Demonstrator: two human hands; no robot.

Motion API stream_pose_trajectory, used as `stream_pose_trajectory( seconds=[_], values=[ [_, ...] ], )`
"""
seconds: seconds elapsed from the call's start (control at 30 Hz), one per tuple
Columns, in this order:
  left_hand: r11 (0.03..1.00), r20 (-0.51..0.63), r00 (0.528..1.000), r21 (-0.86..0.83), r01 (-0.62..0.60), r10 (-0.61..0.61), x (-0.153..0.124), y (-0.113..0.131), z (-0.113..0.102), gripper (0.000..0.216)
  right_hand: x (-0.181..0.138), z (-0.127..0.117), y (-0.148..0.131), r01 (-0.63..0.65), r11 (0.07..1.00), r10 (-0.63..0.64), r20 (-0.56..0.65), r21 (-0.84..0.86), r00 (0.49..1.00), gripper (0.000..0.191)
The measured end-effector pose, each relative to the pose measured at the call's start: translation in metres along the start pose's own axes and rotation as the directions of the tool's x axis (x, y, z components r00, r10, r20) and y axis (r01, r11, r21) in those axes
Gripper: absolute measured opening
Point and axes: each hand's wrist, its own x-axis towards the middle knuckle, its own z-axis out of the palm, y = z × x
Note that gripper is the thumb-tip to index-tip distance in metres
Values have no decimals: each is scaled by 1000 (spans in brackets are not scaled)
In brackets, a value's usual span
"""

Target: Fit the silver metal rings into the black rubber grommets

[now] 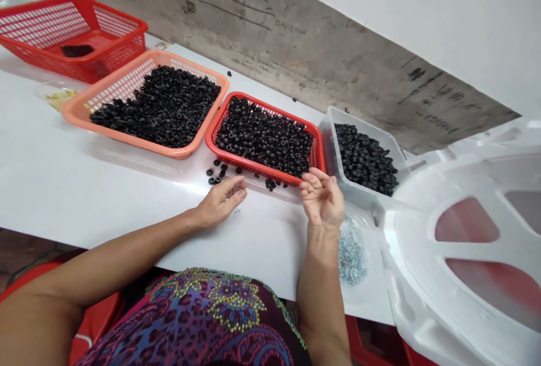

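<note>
My left hand [222, 201] is just above the white table, in front of the small red basket [264, 167]. Its fingers are loosely bent and the thumb is slightly apart, with nothing visible in them. Beside that basket's front right corner, my right hand [322, 199] is turned palm up. Its fingers are curled with their tips at the rim, and the thumb stands apart. Small black ring-shaped parts [264, 135] fill the basket. Several loose black parts [216, 173] lie along its front side, near my left fingertips.
Left of the red basket, an orange basket [181, 154] holds more black parts. Beyond it is a larger red basket [114, 61] with a dark piece. At right are a clear bin [336, 157] of black parts, small shiny pieces [351, 253] and a white plastic chair [422, 253].
</note>
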Motion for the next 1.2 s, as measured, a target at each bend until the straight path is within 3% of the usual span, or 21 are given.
stream_pose_trajectory(
  seconds=[0.1,0.17,0.23,0.4,0.5,0.7,0.9,1.07,1.2],
  values=[
    [997,-131,991,76,-24,34,7,9,-6,39,-1,-7,3,-26,930,23,-14,-366,1000,20],
    [987,-236,967,152,-59,94,13,14,-13,33,-1,-12,2,-11,745,53,42,-667,998,19],
    [967,-326,929,237,-98,174,19,18,-21,26,-1,-15,3,79,497,54,122,-864,991,22],
    [915,-415,869,390,-98,270,35,20,-46,13,0,-15,15,225,11,105,225,-974,969,32],
    [884,-402,886,467,-20,233,41,21,-56,15,1,-10,25,252,-139,183,225,-958,957,40],
    [781,-373,921,606,151,112,44,21,-63,22,0,1,41,300,-274,203,250,-914,947,42],
    [604,-203,976,789,114,82,46,14,-61,33,-1,3,51,329,-269,124,306,-905,944,42],
    [507,-124,989,859,66,81,47,7,-58,36,0,3,55,336,-207,54,332,-919,942,35],
    [461,-109,994,883,82,32,46,8,-56,36,-4,11,61,393,-51,-77,396,-918,915,28]
  ],
)
